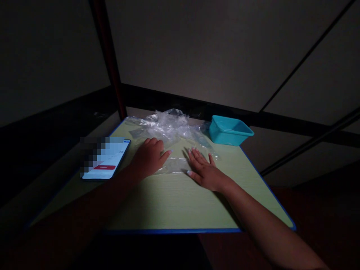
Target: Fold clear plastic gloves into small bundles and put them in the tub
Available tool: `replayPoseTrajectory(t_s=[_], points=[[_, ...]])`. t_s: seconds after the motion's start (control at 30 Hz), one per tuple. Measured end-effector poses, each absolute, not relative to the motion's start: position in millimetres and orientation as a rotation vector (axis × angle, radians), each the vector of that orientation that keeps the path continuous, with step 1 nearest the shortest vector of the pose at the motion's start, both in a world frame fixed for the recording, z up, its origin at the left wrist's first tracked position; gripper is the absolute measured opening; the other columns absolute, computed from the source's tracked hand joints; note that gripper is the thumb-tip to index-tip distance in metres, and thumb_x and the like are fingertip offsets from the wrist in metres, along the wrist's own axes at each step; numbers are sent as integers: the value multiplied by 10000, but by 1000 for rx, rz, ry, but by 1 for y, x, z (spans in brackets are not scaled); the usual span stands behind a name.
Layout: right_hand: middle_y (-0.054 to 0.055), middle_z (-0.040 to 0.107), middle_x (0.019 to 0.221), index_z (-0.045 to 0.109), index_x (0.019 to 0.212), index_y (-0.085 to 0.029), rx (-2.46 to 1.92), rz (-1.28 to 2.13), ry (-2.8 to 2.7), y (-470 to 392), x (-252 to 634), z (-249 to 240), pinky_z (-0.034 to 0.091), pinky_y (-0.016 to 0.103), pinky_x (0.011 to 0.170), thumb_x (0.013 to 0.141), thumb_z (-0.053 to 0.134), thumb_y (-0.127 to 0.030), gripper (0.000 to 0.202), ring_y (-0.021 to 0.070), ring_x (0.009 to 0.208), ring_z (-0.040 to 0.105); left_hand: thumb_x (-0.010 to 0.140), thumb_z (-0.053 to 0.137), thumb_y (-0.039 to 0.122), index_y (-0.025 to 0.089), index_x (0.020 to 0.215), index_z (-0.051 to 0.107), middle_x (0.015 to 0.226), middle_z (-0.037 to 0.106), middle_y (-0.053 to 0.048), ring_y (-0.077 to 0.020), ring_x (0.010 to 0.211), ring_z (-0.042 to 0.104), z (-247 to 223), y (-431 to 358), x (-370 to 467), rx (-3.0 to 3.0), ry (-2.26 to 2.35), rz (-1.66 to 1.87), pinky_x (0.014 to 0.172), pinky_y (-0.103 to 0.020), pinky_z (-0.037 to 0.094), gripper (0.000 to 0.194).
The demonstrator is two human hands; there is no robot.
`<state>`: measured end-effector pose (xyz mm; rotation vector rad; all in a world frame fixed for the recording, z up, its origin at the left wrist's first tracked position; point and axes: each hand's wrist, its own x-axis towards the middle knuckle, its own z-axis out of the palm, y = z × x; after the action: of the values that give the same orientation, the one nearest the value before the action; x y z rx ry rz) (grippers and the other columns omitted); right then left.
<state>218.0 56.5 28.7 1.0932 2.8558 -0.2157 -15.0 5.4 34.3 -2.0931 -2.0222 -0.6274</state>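
Note:
A clear, crumpled plastic bag [168, 125] lies across the far half of the table, its near part flattened out. My left hand [148, 155] rests on the bag's left side, fingers curled under and thumb stretched out to the right; nothing shows in it, though the fingertips are hidden. On the right side of the bag, my right hand [204, 170] lies palm down, open, with its fingers spread over the film and table.
A pale green table [174, 206] with a blue edge bears everything. To the left lies a phone [112, 161] with a lit screen, partly blurred out. A turquoise plastic basket [229, 131] stands at the far right corner. Walls rise behind the table.

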Motion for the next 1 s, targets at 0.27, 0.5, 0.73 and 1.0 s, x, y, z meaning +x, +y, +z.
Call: replayPoseTrajectory(t_s=[0.27,0.5,0.73,1.0], points=[[82,-123,1530,104,1487,-303,791,-350,2793,37,212,39,-35,629,1057,903,300,-620,693,294,1401,-122,882,425,502,206,1378,402,1482,341,-124,-311,1362,262,10,0,-7,-2423,-1890,-324,1061,-533,205,578],[150,-154,1511,-13,1491,-252,1028,-451,2578,28,215,50,57,664,1042,878,310,-657,803,371,1361,-166,897,337,537,186,1464,236,1531,190,-112,-267,1414,174,11,1,-9,-2632,-1941,-142,1098,-532,143,675],[236,-9,1519,24,1498,-159,1447,-281,2437,29,214,45,106,717,999,844,313,-698,895,449,1371,-34,860,411,558,169,1449,259,1529,210,-138,-302,1404,189,9,3,-12,-2583,-1982,-180,1082,-563,147,722],[59,-66,1549,33,1491,-307,1016,-122,2841,42,213,32,-19,647,1055,927,303,-546,669,307,1418,-38,870,443,430,174,779,574,840,612,-66,-219,871,546,38,16,-30,-2241,-2031,-861,856,-357,414,302]])
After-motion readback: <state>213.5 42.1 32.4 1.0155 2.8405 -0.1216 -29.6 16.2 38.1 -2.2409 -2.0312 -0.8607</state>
